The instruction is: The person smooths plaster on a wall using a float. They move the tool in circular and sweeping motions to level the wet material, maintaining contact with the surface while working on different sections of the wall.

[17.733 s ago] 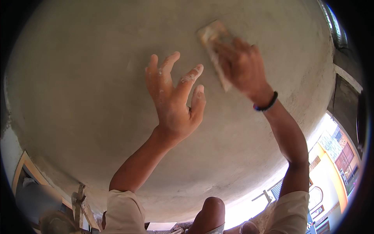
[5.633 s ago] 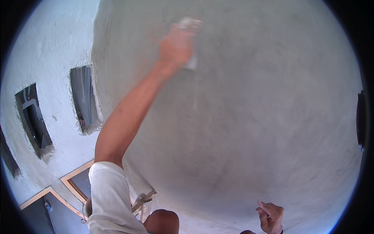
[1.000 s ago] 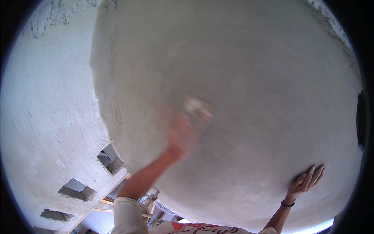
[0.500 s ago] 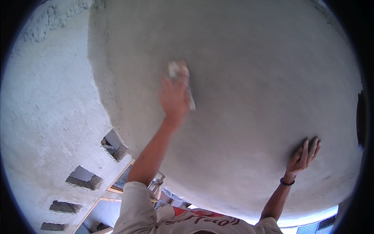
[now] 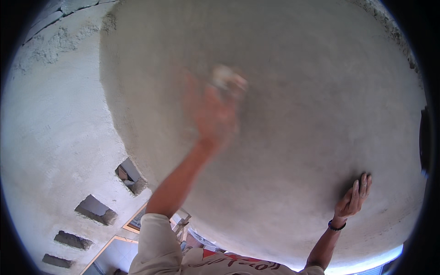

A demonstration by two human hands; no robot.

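Observation:
My left hand (image 5: 215, 114) is smeared by motion over the grey plastered wall (image 5: 284, 114). It grips what looks like a plastering trowel (image 5: 224, 77), of which a pale, blurred end shows beyond the fingers; the hand hides most of the rest. Low on the right, my right hand (image 5: 350, 199) rests on the same wall with its fingers stretched out and nothing in them. Grey smears mark its fingers, and a dark beaded bracelet (image 5: 337, 225) circles that wrist.
Left of the grey coat is a paler wall (image 5: 55, 119) with several rectangular holes, one of them a recess (image 5: 96, 210). Below stands a wooden frame (image 5: 110, 243). A rough, broken edge (image 5: 394, 32) borders the plaster at upper right. A dark object (image 5: 425, 140) sits at the far right.
My left hand has swept slightly right with the trowel and its blur has grown. My right hand appears a little lower on the wall; the view itself has shifted slightly.

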